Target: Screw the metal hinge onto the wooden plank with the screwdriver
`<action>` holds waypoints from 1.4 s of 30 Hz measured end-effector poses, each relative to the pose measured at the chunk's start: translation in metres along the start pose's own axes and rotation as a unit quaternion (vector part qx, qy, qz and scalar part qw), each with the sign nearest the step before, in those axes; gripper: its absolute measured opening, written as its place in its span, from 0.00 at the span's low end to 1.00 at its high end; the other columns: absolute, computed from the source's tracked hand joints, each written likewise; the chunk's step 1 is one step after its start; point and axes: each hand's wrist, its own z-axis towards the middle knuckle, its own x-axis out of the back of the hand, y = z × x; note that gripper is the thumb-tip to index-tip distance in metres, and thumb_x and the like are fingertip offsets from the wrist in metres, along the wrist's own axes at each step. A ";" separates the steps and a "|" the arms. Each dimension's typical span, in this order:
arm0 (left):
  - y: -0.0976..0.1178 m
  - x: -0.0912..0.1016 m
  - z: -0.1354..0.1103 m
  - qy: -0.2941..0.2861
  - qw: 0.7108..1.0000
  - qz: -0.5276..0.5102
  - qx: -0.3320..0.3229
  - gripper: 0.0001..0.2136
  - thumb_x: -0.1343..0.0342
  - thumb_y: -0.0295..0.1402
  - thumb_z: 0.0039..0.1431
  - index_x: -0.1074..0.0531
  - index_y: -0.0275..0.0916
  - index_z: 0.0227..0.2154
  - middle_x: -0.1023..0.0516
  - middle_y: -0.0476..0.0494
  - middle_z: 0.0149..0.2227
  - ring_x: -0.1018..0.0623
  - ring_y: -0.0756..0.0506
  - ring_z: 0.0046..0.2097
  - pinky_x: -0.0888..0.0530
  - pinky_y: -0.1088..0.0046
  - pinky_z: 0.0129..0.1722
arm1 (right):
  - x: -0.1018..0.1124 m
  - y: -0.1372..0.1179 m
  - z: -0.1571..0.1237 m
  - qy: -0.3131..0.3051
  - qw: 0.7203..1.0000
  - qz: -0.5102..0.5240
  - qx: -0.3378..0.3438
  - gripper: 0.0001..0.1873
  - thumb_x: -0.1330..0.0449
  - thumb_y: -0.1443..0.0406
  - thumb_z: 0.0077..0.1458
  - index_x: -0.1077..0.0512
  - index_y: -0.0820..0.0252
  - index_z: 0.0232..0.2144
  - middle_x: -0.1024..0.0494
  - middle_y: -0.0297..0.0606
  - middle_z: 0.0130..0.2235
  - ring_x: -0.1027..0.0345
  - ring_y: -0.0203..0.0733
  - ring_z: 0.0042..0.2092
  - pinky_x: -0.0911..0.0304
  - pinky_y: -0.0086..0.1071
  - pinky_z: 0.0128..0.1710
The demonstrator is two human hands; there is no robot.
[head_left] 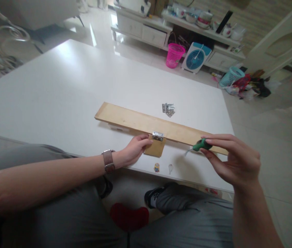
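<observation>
A long wooden board (133, 117) lies across the white table, raised a little off its top. A silver hinge (157, 135) joins its near edge to a small square wooden piece (156, 148). My left hand (138, 146) pinches that small piece at its left edge, thumb on top, just beside the hinge. In my right hand (235, 155) is a screwdriver with a green handle (202, 145), held between thumb and fingers. Its thin shaft points down and left, apart from the hinge. More hinges (168, 109) and what look like screws lie beyond the board.
The white table (58, 82) has a yellow cartoon-figure sticker (156, 167) and a pale one (170, 168) near its front edge. Past it stand a pink basket (175, 55), a blue fan (196, 58), a light-blue basket (231, 76) and a low cabinet (141, 29).
</observation>
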 end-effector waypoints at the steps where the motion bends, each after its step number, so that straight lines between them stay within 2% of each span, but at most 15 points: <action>1: -0.001 0.000 0.000 0.007 1.000 0.003 -0.004 0.11 0.31 0.32 0.48 0.20 0.36 0.36 0.15 0.39 0.41 0.19 0.43 0.44 0.25 0.66 0.51 | 0.000 0.000 0.000 0.009 1.000 0.001 -0.001 0.24 0.24 0.73 0.49 0.18 0.48 0.48 0.12 0.40 0.45 0.15 0.51 0.43 0.17 0.47 0.41; 4: -0.005 0.000 0.002 0.044 0.999 0.005 -0.014 0.13 0.31 0.31 0.45 0.21 0.36 0.36 0.17 0.41 0.39 0.20 0.44 0.42 0.26 0.65 0.50 | 0.001 0.001 0.000 0.043 0.999 0.014 0.008 0.26 0.23 0.72 0.47 0.18 0.46 0.48 0.12 0.38 0.43 0.15 0.52 0.41 0.17 0.46 0.36; 8: -0.009 0.002 0.001 0.121 0.991 0.033 -0.056 0.13 0.32 0.29 0.43 0.24 0.37 0.35 0.19 0.43 0.38 0.22 0.44 0.41 0.28 0.67 0.45 | 0.000 -0.002 0.003 0.092 0.994 0.056 0.019 0.27 0.23 0.72 0.48 0.18 0.47 0.49 0.12 0.38 0.41 0.15 0.51 0.39 0.18 0.45 0.32; 14: -0.006 0.004 -0.011 0.214 0.961 0.123 -0.121 0.11 0.33 0.32 0.47 0.30 0.40 0.32 0.25 0.49 0.34 0.27 0.46 0.39 0.32 0.68 0.42 | -0.001 -0.012 0.007 0.186 0.978 0.096 -0.004 0.26 0.23 0.72 0.48 0.17 0.47 0.49 0.14 0.39 0.40 0.16 0.51 0.38 0.17 0.47 0.31; 16: -0.004 0.003 -0.014 0.220 0.955 0.141 -0.141 0.11 0.34 0.32 0.48 0.32 0.41 0.31 0.30 0.52 0.32 0.30 0.47 0.36 0.34 0.69 0.40 | -0.001 -0.013 0.008 0.208 0.973 0.105 -0.004 0.27 0.22 0.72 0.46 0.17 0.47 0.48 0.14 0.38 0.40 0.16 0.51 0.37 0.17 0.46 0.31; 19: 0.000 0.001 -0.019 0.184 0.948 0.176 -0.192 0.11 0.36 0.31 0.50 0.34 0.42 0.32 0.32 0.52 0.31 0.32 0.47 0.35 0.34 0.68 0.40 | -0.002 -0.015 0.010 0.238 0.966 0.102 0.009 0.28 0.22 0.72 0.46 0.16 0.46 0.49 0.15 0.38 0.39 0.17 0.51 0.37 0.17 0.46 0.31; 22: 0.001 -0.002 -0.024 0.136 0.928 0.242 -0.248 0.10 0.36 0.29 0.52 0.32 0.42 0.33 0.29 0.50 0.34 0.31 0.46 0.38 0.33 0.67 0.43 | -0.003 -0.020 0.012 0.260 0.962 0.089 0.008 0.28 0.24 0.71 0.50 0.17 0.41 0.51 0.16 0.37 0.40 0.17 0.52 0.37 0.17 0.48 0.32; 24: 0.001 -0.003 -0.029 0.087 0.921 0.274 -0.263 0.09 0.36 0.27 0.53 0.29 0.42 0.35 0.27 0.48 0.37 0.29 0.46 0.40 0.31 0.67 0.45 | -0.003 -0.023 0.015 0.271 0.959 0.086 0.008 0.27 0.26 0.71 0.52 0.18 0.40 0.52 0.16 0.36 0.41 0.18 0.53 0.38 0.17 0.49 0.33; 28: -0.003 -0.003 -0.037 -0.036 0.918 0.330 -0.216 0.13 0.37 0.27 0.57 0.25 0.42 0.45 0.25 0.48 0.33 0.25 0.45 0.36 0.29 0.67 0.41 | -0.005 -0.023 0.020 0.295 0.950 0.098 0.032 0.26 0.25 0.71 0.52 0.17 0.43 0.51 0.17 0.35 0.40 0.18 0.49 0.38 0.17 0.44 0.33; 31: -0.006 -0.002 -0.041 -0.093 0.904 0.374 -0.184 0.18 0.37 0.30 0.61 0.24 0.41 0.54 0.24 0.49 0.31 0.25 0.46 0.32 0.28 0.67 0.38 | -0.011 -0.022 0.023 0.323 0.935 0.139 0.040 0.22 0.23 0.70 0.50 0.15 0.47 0.48 0.17 0.36 0.38 0.19 0.48 0.37 0.17 0.41 0.33; 35: -0.006 -0.003 -0.043 -0.131 0.907 0.371 -0.151 0.25 0.36 0.33 0.62 0.26 0.40 0.63 0.23 0.49 0.30 0.25 0.47 0.29 0.29 0.70 0.33 | -0.019 -0.028 0.023 0.338 0.925 0.172 -0.003 0.19 0.22 0.67 0.49 0.15 0.50 0.45 0.17 0.38 0.36 0.19 0.51 0.35 0.18 0.45 0.31; 38: -0.005 -0.005 -0.042 -0.137 0.909 0.371 -0.135 0.25 0.34 0.35 0.62 0.24 0.40 0.63 0.23 0.49 0.28 0.27 0.48 0.28 0.30 0.72 0.30 | -0.023 -0.035 0.022 0.326 0.930 0.165 -0.039 0.19 0.23 0.64 0.50 0.17 0.45 0.45 0.17 0.36 0.36 0.20 0.52 0.35 0.18 0.50 0.31; 42: -0.005 -0.005 -0.041 -0.147 0.899 0.395 -0.120 0.21 0.37 0.37 0.66 0.22 0.40 0.60 0.21 0.48 0.26 0.26 0.48 0.27 0.31 0.72 0.29 | -0.025 -0.035 0.021 0.307 0.939 0.151 -0.038 0.17 0.25 0.60 0.53 0.18 0.45 0.46 0.19 0.37 0.34 0.20 0.53 0.34 0.20 0.50 0.29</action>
